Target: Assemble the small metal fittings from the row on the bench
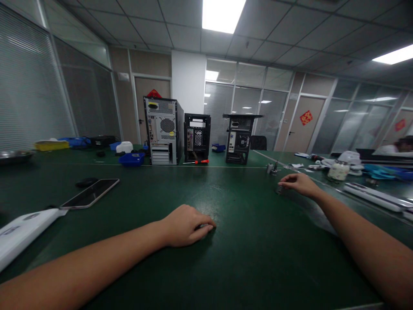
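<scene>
Low over the green tabletop in the middle, my left hand (186,226) is closed, thumb and index fingertips together; whether something small is between them is hidden. Further out on the right, my right hand (298,184) pinches a small grey metal cylinder (279,188) between thumb and fingers, at the table surface. The cylinder is blurred and partly covered by the fingertips. Just beyond it stand another small metal cylinder (269,168) and a dark metal piece with a thin upright tip (275,168).
Behind stand a large computer case (163,129), a smaller black case (197,135) and a third case (239,140). A red screwdriver (201,161) and blue tray (131,159) lie before them. At left is a phone (92,193); at right, a jar (338,171).
</scene>
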### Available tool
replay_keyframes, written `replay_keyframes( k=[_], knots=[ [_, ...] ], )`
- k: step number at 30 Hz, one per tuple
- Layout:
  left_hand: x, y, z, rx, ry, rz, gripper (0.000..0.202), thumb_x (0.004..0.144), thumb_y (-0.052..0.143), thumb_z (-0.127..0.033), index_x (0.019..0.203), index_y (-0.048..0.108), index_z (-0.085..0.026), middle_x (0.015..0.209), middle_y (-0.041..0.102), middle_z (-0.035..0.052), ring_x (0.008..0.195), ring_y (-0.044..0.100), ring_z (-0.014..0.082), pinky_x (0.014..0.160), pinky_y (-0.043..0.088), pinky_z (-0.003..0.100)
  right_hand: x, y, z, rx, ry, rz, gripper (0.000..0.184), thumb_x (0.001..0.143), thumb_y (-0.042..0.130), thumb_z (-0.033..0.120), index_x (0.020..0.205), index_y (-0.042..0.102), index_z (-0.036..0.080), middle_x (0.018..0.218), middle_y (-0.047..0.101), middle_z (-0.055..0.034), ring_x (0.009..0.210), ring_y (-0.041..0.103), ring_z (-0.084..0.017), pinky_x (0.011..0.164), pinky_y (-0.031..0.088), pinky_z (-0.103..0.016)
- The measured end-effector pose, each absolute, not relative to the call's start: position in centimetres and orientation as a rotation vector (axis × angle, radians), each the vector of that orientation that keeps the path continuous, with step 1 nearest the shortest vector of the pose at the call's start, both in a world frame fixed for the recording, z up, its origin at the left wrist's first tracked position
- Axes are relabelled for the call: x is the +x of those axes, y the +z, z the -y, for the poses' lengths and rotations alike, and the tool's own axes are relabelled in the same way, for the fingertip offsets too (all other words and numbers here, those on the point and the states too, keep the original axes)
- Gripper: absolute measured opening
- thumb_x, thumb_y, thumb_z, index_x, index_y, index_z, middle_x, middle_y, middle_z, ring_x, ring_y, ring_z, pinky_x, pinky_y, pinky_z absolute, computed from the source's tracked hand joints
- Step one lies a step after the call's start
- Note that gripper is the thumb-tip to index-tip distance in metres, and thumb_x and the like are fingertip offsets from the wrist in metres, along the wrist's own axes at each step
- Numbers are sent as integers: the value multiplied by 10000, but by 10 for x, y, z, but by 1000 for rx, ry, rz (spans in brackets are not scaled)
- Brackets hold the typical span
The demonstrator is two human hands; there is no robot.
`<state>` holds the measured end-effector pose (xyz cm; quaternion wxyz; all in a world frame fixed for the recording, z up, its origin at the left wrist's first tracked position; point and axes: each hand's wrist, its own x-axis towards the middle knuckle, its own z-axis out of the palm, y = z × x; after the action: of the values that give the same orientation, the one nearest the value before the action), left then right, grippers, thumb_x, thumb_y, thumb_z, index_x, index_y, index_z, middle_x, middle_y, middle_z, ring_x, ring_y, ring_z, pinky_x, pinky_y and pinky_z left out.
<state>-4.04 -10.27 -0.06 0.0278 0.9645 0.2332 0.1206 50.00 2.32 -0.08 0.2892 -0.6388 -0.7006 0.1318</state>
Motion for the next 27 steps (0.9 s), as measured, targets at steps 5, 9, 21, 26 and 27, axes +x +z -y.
replay_keyframes(
  k=[5,9,21,26,27],
  knots=[
    [-40,0,103,2983,364,-732,309,1042,468,-314,1219,710,-237,846,764,9,723,705,168,695,480,259,496,2,-20,-1704,388,1856,472,733,745,621,973,799,218,938,792,-84,861,729,-275,844,550,-395],
    [-40,0,103,2986,380,-728,304,1039,473,-311,1216,710,-240,837,762,9,717,702,166,681,475,252,489,4,-16,-1693,463,1802,468,743,733,619,973,798,217,963,790,-93,855,729,-279,856,558,-419],
    [-40,1,105,2991,369,-731,316,1036,466,-308,1223,710,-235,844,761,14,714,699,168,684,476,255,493,-2,-23,-1719,325,1891,504,704,730,700,791,716,204,850,765,-88,814,695,-262,766,517,-386],
    [-40,0,104,2998,380,-717,309,1036,468,-310,1215,709,-238,844,763,12,717,704,171,676,468,262,492,-1,-22,-1726,308,1919,535,721,702,734,794,718,204,859,763,-85,830,691,-259,772,503,-372],
    [-40,0,104,2996,387,-714,307,1037,468,-309,1213,709,-238,841,762,12,716,703,170,676,468,261,491,-1,-21,-1722,318,1919,538,721,701,736,805,728,205,868,766,-86,842,693,-262,778,502,-372]
  ],
)
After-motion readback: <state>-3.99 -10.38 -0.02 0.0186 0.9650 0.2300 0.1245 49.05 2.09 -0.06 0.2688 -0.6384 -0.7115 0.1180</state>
